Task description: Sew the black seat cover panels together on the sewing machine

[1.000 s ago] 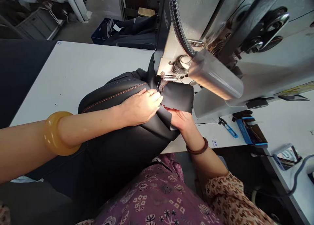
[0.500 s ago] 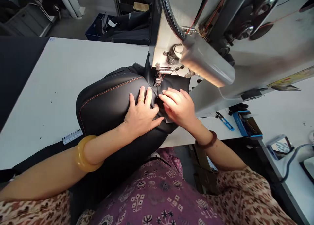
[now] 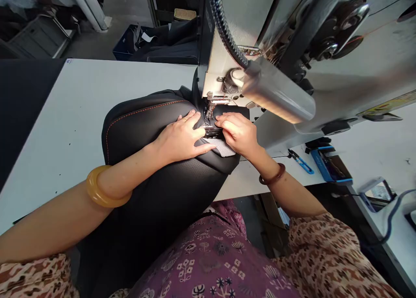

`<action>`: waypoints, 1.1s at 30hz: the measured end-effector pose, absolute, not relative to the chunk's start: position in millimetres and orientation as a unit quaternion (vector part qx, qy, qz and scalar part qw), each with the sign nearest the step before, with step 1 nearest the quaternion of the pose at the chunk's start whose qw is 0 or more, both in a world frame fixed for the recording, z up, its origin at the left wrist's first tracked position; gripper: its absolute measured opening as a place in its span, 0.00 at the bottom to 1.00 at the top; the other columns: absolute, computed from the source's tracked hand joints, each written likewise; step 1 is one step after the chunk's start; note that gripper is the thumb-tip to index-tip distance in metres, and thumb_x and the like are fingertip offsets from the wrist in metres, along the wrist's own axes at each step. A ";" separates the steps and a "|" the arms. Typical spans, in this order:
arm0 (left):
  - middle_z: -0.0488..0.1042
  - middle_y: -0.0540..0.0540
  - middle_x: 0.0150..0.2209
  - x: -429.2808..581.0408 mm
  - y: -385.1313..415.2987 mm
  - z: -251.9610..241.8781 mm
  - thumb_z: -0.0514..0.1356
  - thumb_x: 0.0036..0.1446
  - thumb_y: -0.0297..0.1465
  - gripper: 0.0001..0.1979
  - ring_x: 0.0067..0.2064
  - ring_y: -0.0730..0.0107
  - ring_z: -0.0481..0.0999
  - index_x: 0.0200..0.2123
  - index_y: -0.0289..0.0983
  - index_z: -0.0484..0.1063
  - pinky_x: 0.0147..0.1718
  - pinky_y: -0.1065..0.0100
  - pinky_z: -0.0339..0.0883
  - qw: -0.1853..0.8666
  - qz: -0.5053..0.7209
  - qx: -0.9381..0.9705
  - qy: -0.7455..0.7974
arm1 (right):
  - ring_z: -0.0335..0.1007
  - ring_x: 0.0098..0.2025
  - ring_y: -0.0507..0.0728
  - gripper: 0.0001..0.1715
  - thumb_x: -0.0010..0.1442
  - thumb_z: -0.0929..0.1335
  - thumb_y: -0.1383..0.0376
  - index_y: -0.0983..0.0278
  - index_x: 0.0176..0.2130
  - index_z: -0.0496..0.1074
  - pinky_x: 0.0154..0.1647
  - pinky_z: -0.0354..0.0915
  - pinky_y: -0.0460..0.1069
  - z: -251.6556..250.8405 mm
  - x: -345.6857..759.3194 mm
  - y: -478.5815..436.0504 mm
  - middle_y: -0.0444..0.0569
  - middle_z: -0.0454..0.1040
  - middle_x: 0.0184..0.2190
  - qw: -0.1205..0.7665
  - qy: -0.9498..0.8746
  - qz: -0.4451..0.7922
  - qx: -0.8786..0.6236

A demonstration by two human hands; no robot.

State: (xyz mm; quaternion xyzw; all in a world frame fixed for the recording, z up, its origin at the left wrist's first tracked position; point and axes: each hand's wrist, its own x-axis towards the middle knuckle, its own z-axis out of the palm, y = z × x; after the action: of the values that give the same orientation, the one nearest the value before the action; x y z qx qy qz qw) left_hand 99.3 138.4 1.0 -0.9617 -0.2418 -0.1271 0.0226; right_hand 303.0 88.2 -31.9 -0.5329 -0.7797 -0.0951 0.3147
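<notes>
Head view: half a second ago both hands lay flat on the black leather cover (image 3: 143, 129). Now the right hand (image 3: 238, 133) has curled, its fingertips narrowed onto a folded edge of the cover just in front of the presser foot (image 3: 209, 109). A strip of grey backing (image 3: 223, 147) has turned up under its palm, on the person's side of the foot. The left hand (image 3: 180, 137) stays spread and flat, pressing the cover just left of the foot, below the orange stitching (image 3: 143, 111). The work seems to have passed from smoothing the cover to holding a fold at the foot.
</notes>
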 end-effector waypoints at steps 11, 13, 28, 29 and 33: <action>0.68 0.30 0.55 99.8 148.7 1.4 0.55 0.58 0.48 0.24 0.59 0.43 0.65 0.42 0.33 0.77 0.51 0.48 0.68 0.011 -0.131 -0.962 -0.241 | 0.72 0.47 0.57 0.19 0.55 0.60 0.71 0.61 0.38 0.77 0.52 0.67 0.52 -36.8 308.0 99.8 0.44 0.78 0.41 0.324 -0.766 -0.090 -0.547; 0.68 0.30 0.54 100.7 151.3 1.9 0.54 0.58 0.48 0.24 0.58 0.44 0.67 0.41 0.33 0.77 0.50 0.49 0.68 0.013 -0.128 -0.961 -0.246 | 0.72 0.47 0.56 0.19 0.56 0.60 0.71 0.61 0.39 0.77 0.51 0.67 0.52 -36.8 309.6 103.2 0.45 0.78 0.42 0.328 -0.764 -0.078 -0.550; 0.67 0.32 0.57 100.8 157.6 -2.0 0.56 0.56 0.49 0.24 0.59 0.45 0.66 0.39 0.34 0.77 0.52 0.52 0.68 0.021 -0.124 -0.960 -0.250 | 0.74 0.44 0.56 0.21 0.54 0.58 0.73 0.65 0.37 0.77 0.50 0.69 0.52 -39.4 309.7 112.3 0.48 0.78 0.40 0.386 -0.750 -0.048 -0.536; 0.67 0.32 0.57 100.9 157.9 -2.0 0.56 0.56 0.49 0.24 0.59 0.44 0.66 0.38 0.34 0.78 0.52 0.52 0.68 0.024 -0.122 -0.960 -0.250 | 0.74 0.44 0.57 0.21 0.54 0.58 0.72 0.65 0.37 0.77 0.50 0.69 0.53 -39.2 309.7 112.3 0.49 0.78 0.41 0.382 -0.750 -0.047 -0.539; 0.66 0.31 0.58 100.7 158.0 -1.5 0.56 0.56 0.50 0.24 0.59 0.44 0.65 0.38 0.34 0.78 0.52 0.52 0.68 0.019 -0.124 -0.960 -0.250 | 0.75 0.44 0.57 0.21 0.55 0.58 0.72 0.64 0.38 0.77 0.50 0.69 0.54 -38.6 309.5 111.9 0.48 0.78 0.41 0.375 -0.751 -0.048 -0.541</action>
State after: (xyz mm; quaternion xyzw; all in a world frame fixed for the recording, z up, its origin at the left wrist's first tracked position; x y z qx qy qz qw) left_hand 100.7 158.0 -1.5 -0.9601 -0.2501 -0.1240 0.0191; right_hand 309.5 111.9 -38.6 -0.5413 -0.7509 -0.0484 0.3751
